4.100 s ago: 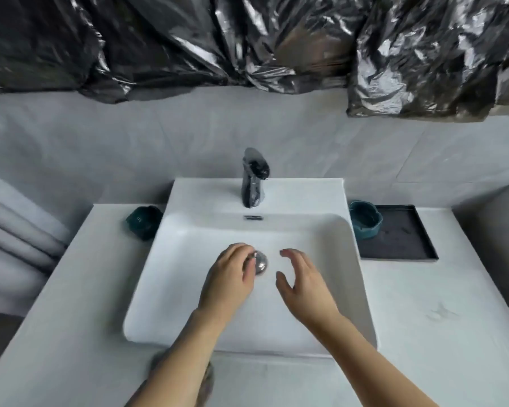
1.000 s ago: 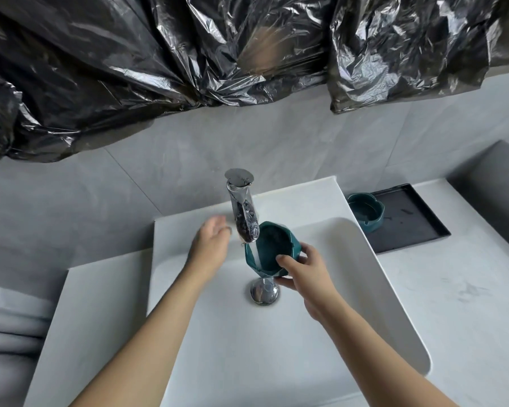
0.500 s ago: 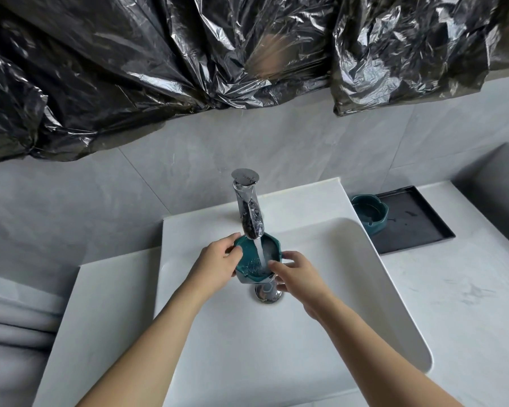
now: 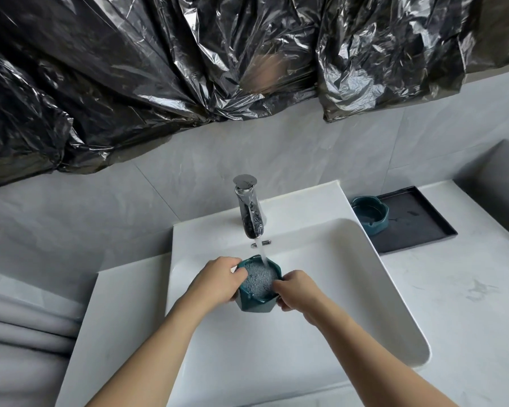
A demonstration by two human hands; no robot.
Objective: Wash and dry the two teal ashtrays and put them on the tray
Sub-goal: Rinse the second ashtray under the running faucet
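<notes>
Two teal ashtrays are in view. One ashtray (image 4: pixel 258 292) is held over the white sink (image 4: pixel 350 289), under the water stream (image 4: pixel 263 254) from the single tap (image 4: pixel 249 210), and is brimming with bubbling water. The left hand (image 4: pixel 218 284) has its grip curled round the ashtray's left side; the right hand (image 4: pixel 296 290) grips its right side. The second ashtray (image 4: pixel 370 214) sits at the left end of the one black tray (image 4: pixel 417 224) on the desk (image 4: pixel 453 304), right of the sink.
</notes>
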